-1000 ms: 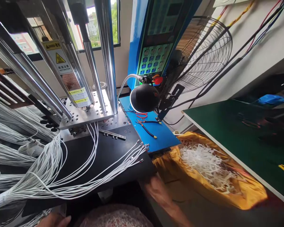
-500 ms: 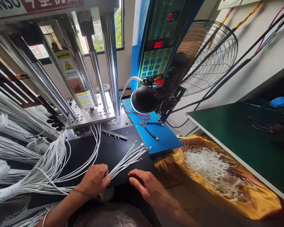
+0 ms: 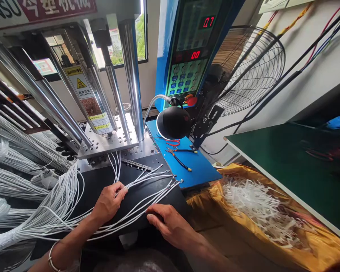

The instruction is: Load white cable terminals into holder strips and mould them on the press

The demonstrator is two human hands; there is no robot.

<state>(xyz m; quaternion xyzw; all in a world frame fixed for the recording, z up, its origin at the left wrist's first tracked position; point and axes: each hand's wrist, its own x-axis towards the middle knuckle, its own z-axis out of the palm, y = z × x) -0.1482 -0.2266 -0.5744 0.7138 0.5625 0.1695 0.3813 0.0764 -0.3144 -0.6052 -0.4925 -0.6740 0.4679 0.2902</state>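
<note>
My left hand [image 3: 111,198] is closed around a few white cables [image 3: 138,179] over the black work surface, their connector ends pointing right. Nearer to me, several more white cables [image 3: 147,200] lie spread out, with small metal connectors at their tips. My right hand [image 3: 168,224] rests beside these loose cables at the front edge, thumb and forefinger apart, holding nothing I can see. Behind my left hand, more cables [image 3: 117,168] run under the press's metal plate [image 3: 110,145]. A narrow metal bar fixture [image 3: 136,164] lies at the back, partly behind the cable ends.
A black lamp [image 3: 174,122] hangs over a blue board [image 3: 192,175] bearing pliers [image 3: 178,159]. A control panel [image 3: 184,77] and fan [image 3: 252,71] stand behind. On the right are a yellow sack [image 3: 325,245] with white scraps and a green table [image 3: 294,158]. Cable bundles [image 3: 14,173] fill the left.
My left hand has moved up and left with a few cables, while the others now lie apart below it. My right hand has shifted slightly left. The panel's red digits changed.
</note>
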